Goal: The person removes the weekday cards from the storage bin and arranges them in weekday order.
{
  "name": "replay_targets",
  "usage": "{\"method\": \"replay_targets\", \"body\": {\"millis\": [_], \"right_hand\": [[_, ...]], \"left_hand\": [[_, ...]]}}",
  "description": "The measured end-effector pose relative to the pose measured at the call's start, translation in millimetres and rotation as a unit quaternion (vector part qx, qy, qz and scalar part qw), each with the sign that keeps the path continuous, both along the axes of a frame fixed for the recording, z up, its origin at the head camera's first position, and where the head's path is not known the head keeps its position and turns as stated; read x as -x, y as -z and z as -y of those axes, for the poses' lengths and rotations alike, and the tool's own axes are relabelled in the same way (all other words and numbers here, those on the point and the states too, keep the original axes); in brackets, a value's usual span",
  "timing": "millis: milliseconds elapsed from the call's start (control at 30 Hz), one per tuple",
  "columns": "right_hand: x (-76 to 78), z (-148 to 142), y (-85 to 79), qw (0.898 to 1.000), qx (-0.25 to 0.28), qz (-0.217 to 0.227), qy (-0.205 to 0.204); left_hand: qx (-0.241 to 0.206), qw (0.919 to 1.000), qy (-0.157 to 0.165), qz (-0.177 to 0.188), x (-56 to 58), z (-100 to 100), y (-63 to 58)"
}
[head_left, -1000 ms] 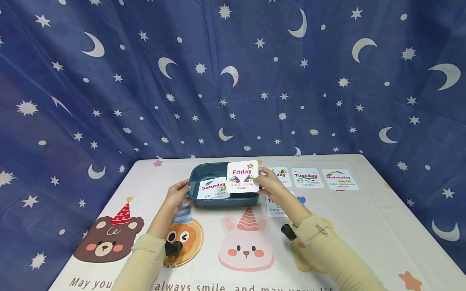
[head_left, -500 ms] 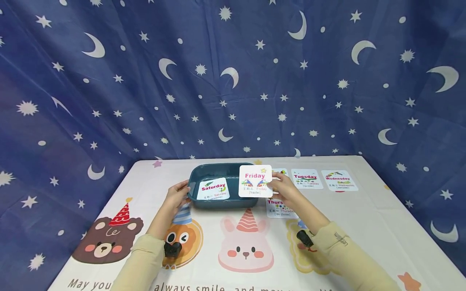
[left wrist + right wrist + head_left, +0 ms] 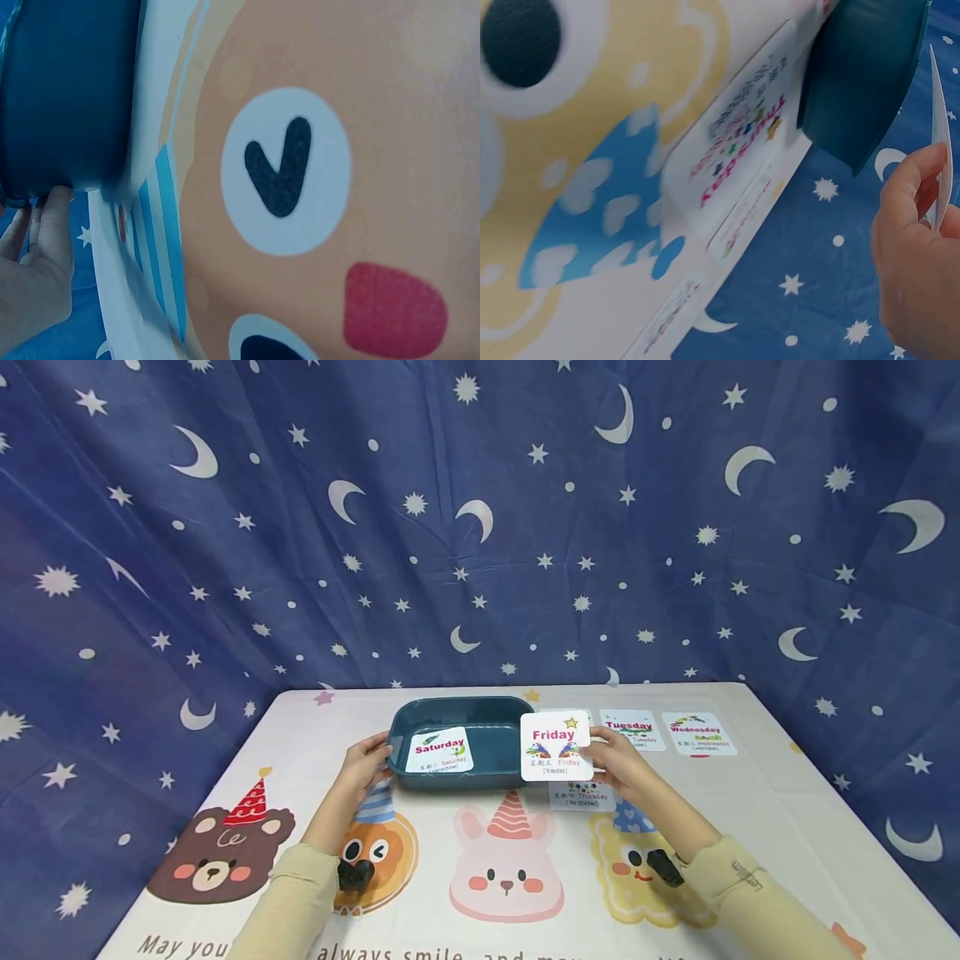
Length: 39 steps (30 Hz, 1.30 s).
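Note:
My right hand [image 3: 618,760] pinches the right edge of a white square Friday flashcard [image 3: 557,746], held up at the right end of a dark blue plastic box [image 3: 461,782]. In the right wrist view the card [image 3: 942,142] is seen edge-on between thumb and fingers. My left hand [image 3: 364,767] grips the box's left end; in the left wrist view its fingers [image 3: 54,225] lie against the outer wall. Inside the box, toward the left, lies a Saturday flashcard [image 3: 440,750]. Below the Friday card, a Thursday flashcard [image 3: 583,798] lies on the table, its top part covered.
Along the back right of the table lie a Tuesday flashcard [image 3: 630,729] and a Wednesday flashcard [image 3: 699,732]. Another card left of them is mostly hidden behind the Friday card. A white tablecloth [image 3: 795,827] with cartoon animals covers the table; a blue star-and-moon curtain [image 3: 525,527] hangs behind.
My right hand has carried the Friday flashcard rightward and a little down, from over the box to its right end. My left hand and the box have stayed in place.

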State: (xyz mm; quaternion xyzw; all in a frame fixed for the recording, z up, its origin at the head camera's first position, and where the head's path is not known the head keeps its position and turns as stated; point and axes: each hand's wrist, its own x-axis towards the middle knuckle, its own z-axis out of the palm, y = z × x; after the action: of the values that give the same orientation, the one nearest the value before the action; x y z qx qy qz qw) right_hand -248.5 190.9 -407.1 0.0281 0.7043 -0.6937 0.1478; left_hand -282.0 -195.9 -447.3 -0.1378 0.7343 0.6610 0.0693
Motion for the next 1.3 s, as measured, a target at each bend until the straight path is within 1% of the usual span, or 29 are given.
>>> {"method": "replay_targets", "body": {"millis": [167,300,500,700,833,967,1133,1300], "right_hand": [[-6.9,-11,4.2,1.000,-0.019,0.003,0.000],[-12.3,-20,7.4,1.000,-0.022,0.009,0.005],[-21.2,-36,12.0,1.000,-0.015,0.015,-0.003],[-26.3,-53,19.6,1.000,-0.024,0.013,-0.012],[-28.4,-64,23.9,0.999,-0.042,-0.002,-0.014],[-29.4,-75,27.5,0.998,-0.070,-0.008,-0.005],[-30.9,-91,32.8,0.995,-0.096,-0.002,0.002],[-30.8,-111,39.8,0.994,-0.113,0.007,0.004]], "left_hand": [[-0.001,1.0000,0.000,-0.002,-1.5,1,1.1],[-0.004,1.0000,0.003,-0.003,-2.4,2,1.5],[-0.003,1.0000,0.000,0.003,-4.3,2,2.6],[-0.002,1.0000,0.004,0.000,-4.2,3,2.9],[-0.003,1.0000,0.005,-0.002,-2.4,3,3.5],[-0.004,1.0000,0.004,-0.004,-0.4,3,2.4],[-0.003,1.0000,0.006,-0.006,0.2,3,-0.3],[-0.005,0.9999,0.009,-0.007,-0.4,3,-0.1]]}}
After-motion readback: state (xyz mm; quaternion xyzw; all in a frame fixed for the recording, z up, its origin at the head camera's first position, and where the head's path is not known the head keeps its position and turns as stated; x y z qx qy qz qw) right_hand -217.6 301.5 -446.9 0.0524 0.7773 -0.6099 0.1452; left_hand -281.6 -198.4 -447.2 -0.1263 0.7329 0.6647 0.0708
